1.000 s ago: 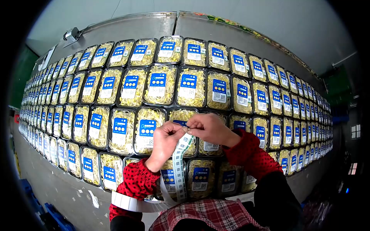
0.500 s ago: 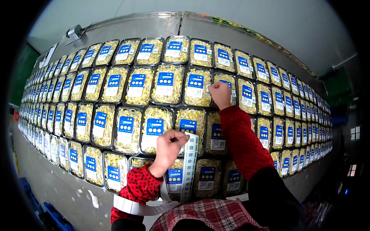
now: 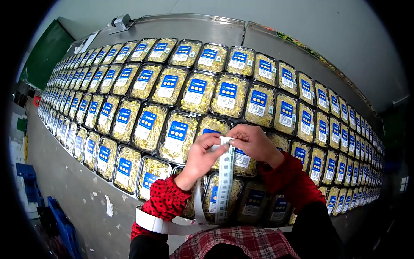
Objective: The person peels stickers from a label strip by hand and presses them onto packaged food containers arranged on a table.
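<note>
Holding the top end of a label strip (image 3: 225, 185), the left hand (image 3: 202, 159) was pinched narrow in the head view. The right hand (image 3: 253, 141), also narrow, had its fingertips at that end. The strip ran over sprout trays (image 3: 173, 137) toward a plaid apron (image 3: 241, 244); a white roll (image 3: 151, 221) circled the left forearm (image 3: 166, 200).

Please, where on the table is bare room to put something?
Behind the back trays, right of the grey device, the table is bare. Another patch borders the front-left trays and torn paper. Crowded: tray rows, beneath left hand and right hand.
</note>
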`<action>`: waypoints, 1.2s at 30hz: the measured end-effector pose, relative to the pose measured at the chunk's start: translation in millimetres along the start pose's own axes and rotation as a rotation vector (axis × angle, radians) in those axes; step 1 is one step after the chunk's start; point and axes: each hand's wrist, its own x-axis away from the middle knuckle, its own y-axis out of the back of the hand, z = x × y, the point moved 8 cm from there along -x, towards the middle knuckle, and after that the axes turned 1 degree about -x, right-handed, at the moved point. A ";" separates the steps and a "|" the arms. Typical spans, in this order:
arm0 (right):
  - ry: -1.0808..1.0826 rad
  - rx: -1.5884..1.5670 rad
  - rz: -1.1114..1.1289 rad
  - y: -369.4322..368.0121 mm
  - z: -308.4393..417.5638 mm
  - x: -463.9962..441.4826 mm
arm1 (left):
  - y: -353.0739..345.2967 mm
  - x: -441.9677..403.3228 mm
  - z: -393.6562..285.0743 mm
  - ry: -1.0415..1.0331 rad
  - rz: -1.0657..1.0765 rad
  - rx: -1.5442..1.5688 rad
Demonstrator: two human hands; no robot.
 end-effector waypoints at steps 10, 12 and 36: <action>0.280 0.386 -0.256 -13.4 31.3 -0.7 | 15.7 18.5 21.7 0.324 0.014 0.147; 0.149 0.279 -0.269 11.8 4.7 -23.5 | 17.8 19.8 24.6 0.279 0.010 0.145; -0.269 0.697 -0.811 94.5 -81.4 -76.2 | 72.2 5.5 18.9 0.156 -0.129 0.119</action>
